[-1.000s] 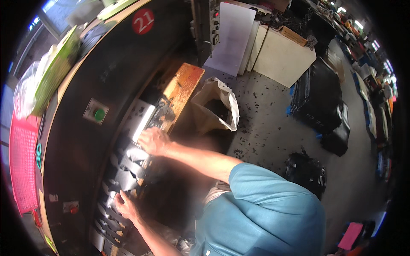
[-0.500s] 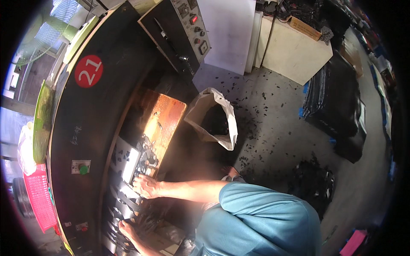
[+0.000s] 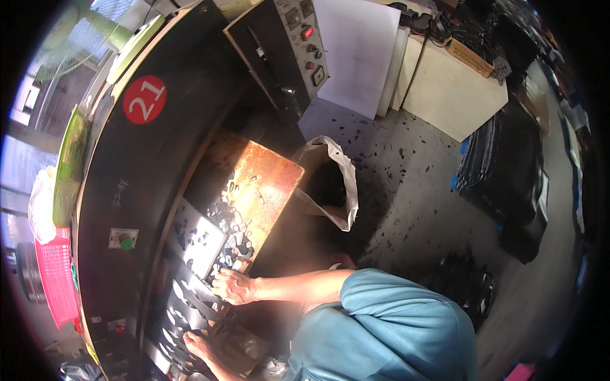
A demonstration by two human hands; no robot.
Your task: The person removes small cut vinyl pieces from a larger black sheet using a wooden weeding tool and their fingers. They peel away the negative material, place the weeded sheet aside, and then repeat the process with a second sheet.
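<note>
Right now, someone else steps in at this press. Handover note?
Left hand: on the near end of the black sheet; grip unclear.
Right hand: resting on the same sheet, beside the white board.
Done: the sheet is full of cut-out holes, and small cut pieces lie heaped on the rusty plate.
Left: pieces are not cleared, and the open sack stands on the floor beside the plate.
</note>
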